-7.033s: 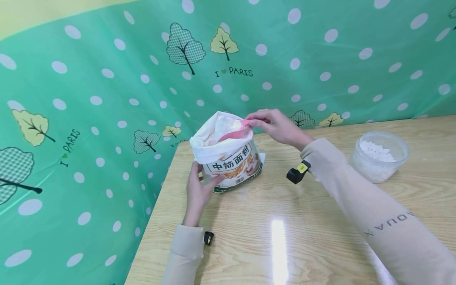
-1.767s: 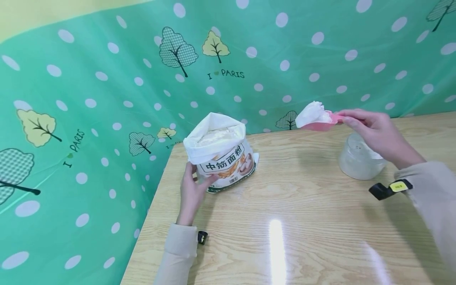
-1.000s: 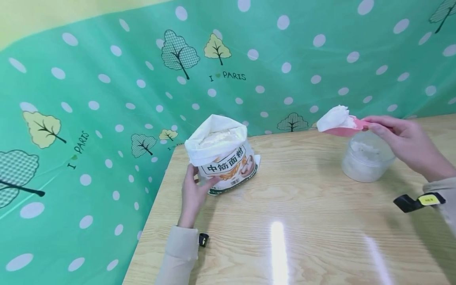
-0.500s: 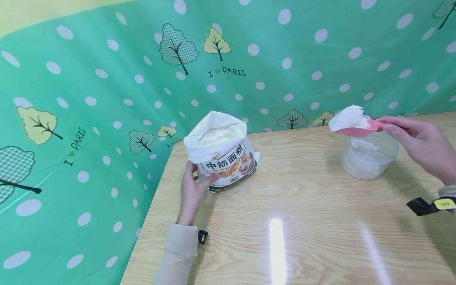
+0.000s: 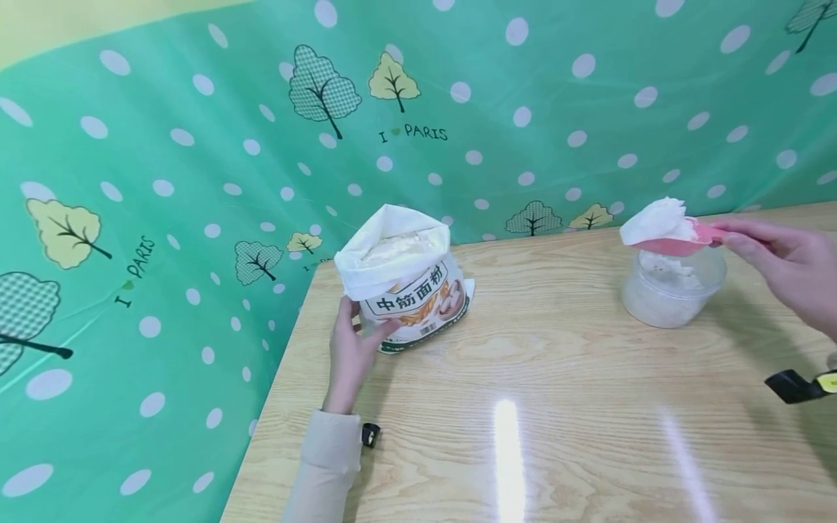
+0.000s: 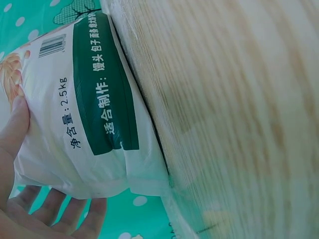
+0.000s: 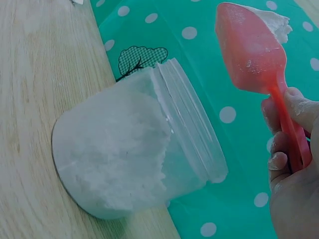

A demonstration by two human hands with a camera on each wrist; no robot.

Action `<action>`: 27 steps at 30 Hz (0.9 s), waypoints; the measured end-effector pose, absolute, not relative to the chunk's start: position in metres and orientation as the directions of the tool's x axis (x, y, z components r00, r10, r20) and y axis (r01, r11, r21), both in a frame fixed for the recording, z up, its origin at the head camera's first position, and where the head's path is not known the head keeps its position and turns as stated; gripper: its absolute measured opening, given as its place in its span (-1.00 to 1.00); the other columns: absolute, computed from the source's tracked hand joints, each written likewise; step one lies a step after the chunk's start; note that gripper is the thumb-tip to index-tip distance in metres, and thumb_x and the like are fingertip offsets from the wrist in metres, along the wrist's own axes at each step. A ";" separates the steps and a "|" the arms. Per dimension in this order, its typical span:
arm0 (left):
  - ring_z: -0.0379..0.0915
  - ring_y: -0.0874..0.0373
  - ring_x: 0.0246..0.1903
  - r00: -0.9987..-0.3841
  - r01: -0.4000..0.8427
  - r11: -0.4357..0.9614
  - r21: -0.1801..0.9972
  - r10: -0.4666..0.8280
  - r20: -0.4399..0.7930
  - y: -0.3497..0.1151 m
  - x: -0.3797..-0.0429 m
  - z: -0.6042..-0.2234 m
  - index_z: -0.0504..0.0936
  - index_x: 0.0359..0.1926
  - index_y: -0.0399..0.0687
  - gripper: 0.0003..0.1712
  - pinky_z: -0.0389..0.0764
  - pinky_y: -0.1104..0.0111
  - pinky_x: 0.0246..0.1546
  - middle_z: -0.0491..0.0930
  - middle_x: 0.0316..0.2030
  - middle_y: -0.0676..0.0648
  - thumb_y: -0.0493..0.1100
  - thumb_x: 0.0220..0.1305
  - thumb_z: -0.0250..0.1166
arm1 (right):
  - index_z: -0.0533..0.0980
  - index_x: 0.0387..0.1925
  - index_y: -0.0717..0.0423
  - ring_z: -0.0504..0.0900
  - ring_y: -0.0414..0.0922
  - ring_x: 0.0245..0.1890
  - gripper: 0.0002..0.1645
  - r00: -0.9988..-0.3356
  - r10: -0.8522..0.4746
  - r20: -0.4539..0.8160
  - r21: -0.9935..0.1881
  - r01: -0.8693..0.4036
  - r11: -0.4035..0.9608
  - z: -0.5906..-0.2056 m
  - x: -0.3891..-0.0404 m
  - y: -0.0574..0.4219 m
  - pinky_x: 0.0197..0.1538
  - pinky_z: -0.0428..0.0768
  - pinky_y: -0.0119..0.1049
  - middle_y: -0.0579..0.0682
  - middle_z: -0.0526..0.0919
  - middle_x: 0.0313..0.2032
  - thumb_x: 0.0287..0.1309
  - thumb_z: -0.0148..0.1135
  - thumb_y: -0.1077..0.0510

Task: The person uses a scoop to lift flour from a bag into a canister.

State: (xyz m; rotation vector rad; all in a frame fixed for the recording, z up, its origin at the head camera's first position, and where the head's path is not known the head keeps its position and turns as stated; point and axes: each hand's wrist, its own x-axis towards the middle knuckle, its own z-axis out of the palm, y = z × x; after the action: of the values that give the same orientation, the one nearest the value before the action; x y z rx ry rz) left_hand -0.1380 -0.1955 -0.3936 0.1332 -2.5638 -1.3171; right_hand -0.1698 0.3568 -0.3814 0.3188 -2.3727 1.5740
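A white flour bag (image 5: 418, 298) with a folded-down rim stands at the table's far left, its mouth showing flour (image 5: 404, 248). My left hand (image 5: 353, 349) grips the bag's lower left side, thumb on the front and fingers around the side edge, as the left wrist view shows. Heaped with flour, a pink scoop (image 5: 680, 243) is held level by its handle in my right hand (image 5: 785, 265). Below the scoop stands a clear round jar (image 7: 124, 149), partly filled with white flour. The right wrist view shows the scoop's underside apart from the jar, and flour dust on my fingers.
The light wood table (image 5: 556, 407) carries the bag and the jar, with bare wood between them. A green dotted cloth (image 5: 196, 290) hangs behind and along the left side. A wrist camera (image 5: 794, 386) sits by my right sleeve.
Earlier the scoop was inside the flour bag; my right hand has since carried it, loaded, rightward to above the jar. Lately it shifts slightly right. My left hand stays on the bag.
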 end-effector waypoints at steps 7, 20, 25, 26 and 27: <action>0.36 0.05 0.20 -0.963 0.042 0.586 0.809 -0.193 0.190 -0.196 -0.139 -0.393 0.34 0.30 0.12 -0.13 0.41 0.06 0.21 0.49 0.18 0.01 0.13 0.00 0.55 | 0.49 0.28 0.12 0.46 -0.60 -0.03 -0.58 -0.926 -0.009 0.378 -0.830 -0.343 0.440 -0.391 -0.166 0.372 0.02 0.32 -0.85 -0.56 0.58 -0.11 0.48 -0.04 0.24; 0.36 0.07 0.19 -0.961 0.054 0.588 0.807 -0.188 0.201 -0.196 -0.138 -0.394 0.34 0.29 0.12 -0.12 0.43 0.07 0.20 0.50 0.15 0.02 0.13 0.00 0.55 | 0.58 0.16 -0.04 0.51 -0.63 -0.09 -0.54 -0.873 -0.003 0.487 -0.797 -0.446 0.407 -0.401 -0.167 0.389 -0.03 0.35 -0.84 -0.59 0.60 -0.16 0.42 -0.02 0.39; 0.36 0.06 0.20 -0.962 0.055 0.590 0.806 -0.185 0.201 -0.196 -0.138 -0.395 0.35 0.28 0.11 -0.13 0.42 0.07 0.21 0.50 0.16 0.01 0.14 0.00 0.55 | 0.61 0.12 0.12 0.53 -0.61 -0.12 -0.60 -0.850 0.017 0.526 -0.765 -0.464 0.446 -0.405 -0.163 0.394 -0.07 0.37 -0.84 -0.59 0.61 -0.19 0.39 0.01 0.41; 0.36 0.06 0.20 -0.962 0.054 0.589 0.806 -0.186 0.200 -0.196 -0.138 -0.395 0.34 0.28 0.11 -0.13 0.42 0.07 0.21 0.50 0.16 0.01 0.14 0.00 0.55 | 0.61 0.12 0.17 0.53 -0.61 -0.12 -0.61 -0.845 0.020 0.534 -0.754 -0.465 0.464 -0.405 -0.162 0.395 -0.07 0.37 -0.83 -0.60 0.61 -0.20 0.39 0.02 0.41; 0.36 0.06 0.20 -0.962 0.053 0.589 0.807 -0.187 0.200 -0.196 -0.138 -0.395 0.35 0.28 0.11 -0.14 0.42 0.07 0.21 0.50 0.16 0.01 0.14 0.00 0.55 | 0.60 0.12 0.21 0.53 -0.61 -0.11 -0.63 -0.841 0.025 0.541 -0.744 -0.464 0.481 -0.404 -0.160 0.395 -0.07 0.37 -0.83 -0.61 0.60 -0.22 0.39 0.03 0.40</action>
State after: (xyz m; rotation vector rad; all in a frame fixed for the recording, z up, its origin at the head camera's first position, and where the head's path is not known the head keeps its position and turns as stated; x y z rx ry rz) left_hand -0.1384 -0.1961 -0.3950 0.1103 -2.5562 -1.3106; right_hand -0.1605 0.3950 -0.4043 0.3629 -2.2444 1.3389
